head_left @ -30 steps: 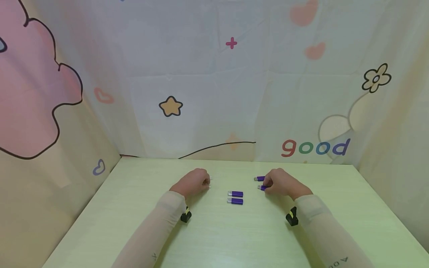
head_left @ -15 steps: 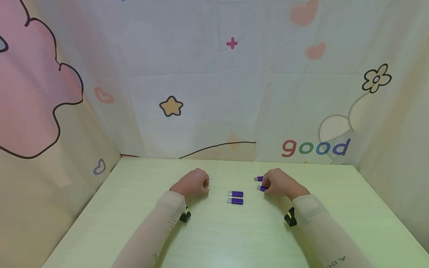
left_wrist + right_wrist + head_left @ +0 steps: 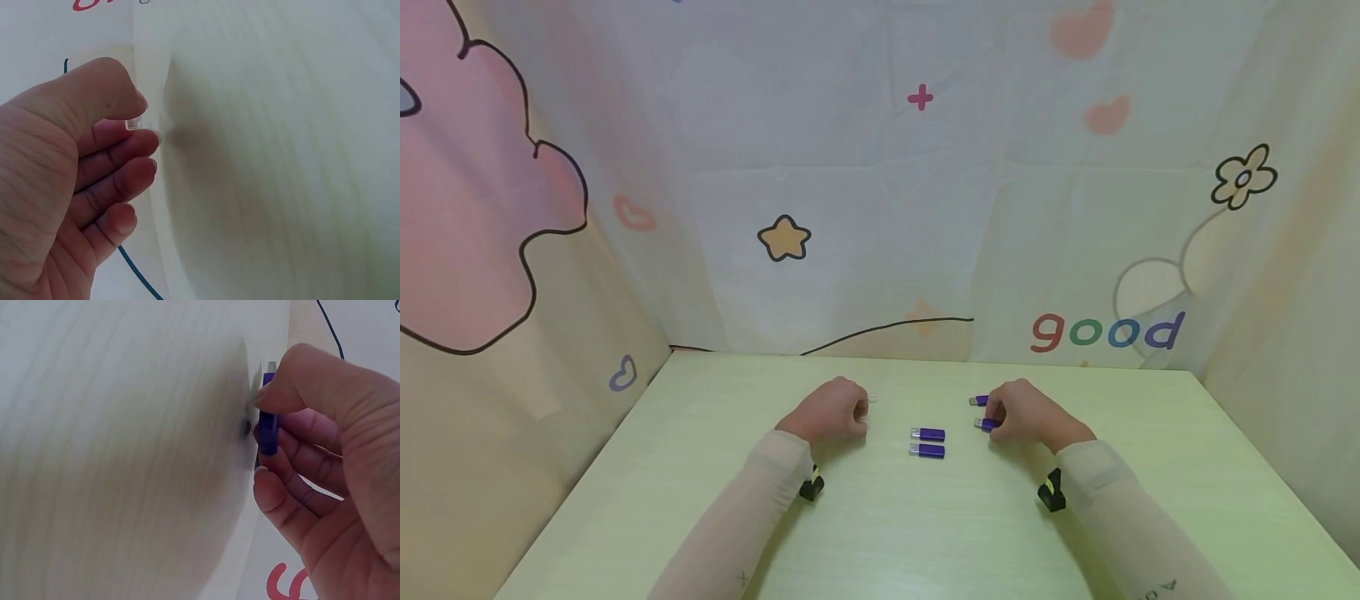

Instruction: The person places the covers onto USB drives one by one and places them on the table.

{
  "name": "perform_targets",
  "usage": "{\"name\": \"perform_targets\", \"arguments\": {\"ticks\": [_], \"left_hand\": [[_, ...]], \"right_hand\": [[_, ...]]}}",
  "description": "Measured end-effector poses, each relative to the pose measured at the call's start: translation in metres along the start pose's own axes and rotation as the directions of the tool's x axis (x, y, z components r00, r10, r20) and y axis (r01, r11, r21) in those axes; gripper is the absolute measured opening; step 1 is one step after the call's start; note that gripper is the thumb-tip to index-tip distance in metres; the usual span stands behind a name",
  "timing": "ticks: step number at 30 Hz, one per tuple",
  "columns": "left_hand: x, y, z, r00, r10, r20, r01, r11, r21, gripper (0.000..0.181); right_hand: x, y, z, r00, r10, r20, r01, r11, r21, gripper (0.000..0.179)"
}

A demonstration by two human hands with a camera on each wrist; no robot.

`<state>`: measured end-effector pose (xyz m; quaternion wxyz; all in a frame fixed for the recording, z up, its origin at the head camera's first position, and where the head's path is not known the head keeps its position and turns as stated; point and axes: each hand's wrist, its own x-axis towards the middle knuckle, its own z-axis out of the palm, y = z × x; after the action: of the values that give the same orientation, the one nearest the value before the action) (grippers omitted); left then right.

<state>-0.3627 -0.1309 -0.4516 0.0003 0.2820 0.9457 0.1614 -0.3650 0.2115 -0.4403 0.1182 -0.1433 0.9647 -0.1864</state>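
Observation:
My left hand (image 3: 831,410) pinches a small clear cap (image 3: 133,124) between thumb and forefinger, low over the table. My right hand (image 3: 1033,411) pinches a purple USB flash drive (image 3: 269,422), its bare metal plug pointing left in the head view. Another clear cap (image 3: 872,397) lies just beyond my left fingers. Past my right fingers is a second uncapped purple flash drive (image 3: 979,401), partly hidden by the hand. Between the hands, nearer to me, two purple flash drives lie side by side, an upper one (image 3: 928,434) and a lower one (image 3: 928,451), both with clear caps on.
The pale wooden table (image 3: 880,517) ends at a printed cloth backdrop (image 3: 880,250). Small black devices are worn at the left wrist (image 3: 812,483) and the right wrist (image 3: 1052,490).
My left hand has drawn slightly inward with the cap now pinched. The flash drive in my right hand has shifted slightly toward me and left. The capped drives have not moved.

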Motion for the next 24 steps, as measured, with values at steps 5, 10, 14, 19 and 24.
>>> {"name": "perform_targets", "arguments": {"ticks": [5,10,14,19,24], "left_hand": [[-0.003,0.002,-0.004,1.000,-0.028,0.005,0.029,0.997,-0.077,0.012],[-0.005,0.001,-0.004,0.999,-0.046,0.016,0.048,0.989,-0.139,0.008],[-0.007,0.001,-0.004,1.000,-0.022,0.005,0.022,0.983,-0.183,0.011],[-0.010,0.001,-0.004,1.000,-0.022,-0.008,0.019,0.963,-0.267,0.016],[-0.012,0.002,-0.003,0.999,-0.032,-0.025,0.022,0.946,-0.325,0.017]], "right_hand": [[-0.003,-0.001,-0.001,0.999,-0.037,-0.017,0.037,0.999,-0.003,0.020],[-0.008,-0.003,-0.005,0.997,-0.077,-0.024,0.077,0.997,0.026,0.021],[-0.011,-0.004,-0.006,0.992,-0.121,-0.034,0.122,0.992,0.037,0.019],[-0.013,-0.004,-0.005,0.983,-0.176,-0.060,0.181,0.980,0.085,0.014],[-0.016,-0.006,-0.004,0.981,-0.182,-0.069,0.191,0.965,0.179,0.014]]}}
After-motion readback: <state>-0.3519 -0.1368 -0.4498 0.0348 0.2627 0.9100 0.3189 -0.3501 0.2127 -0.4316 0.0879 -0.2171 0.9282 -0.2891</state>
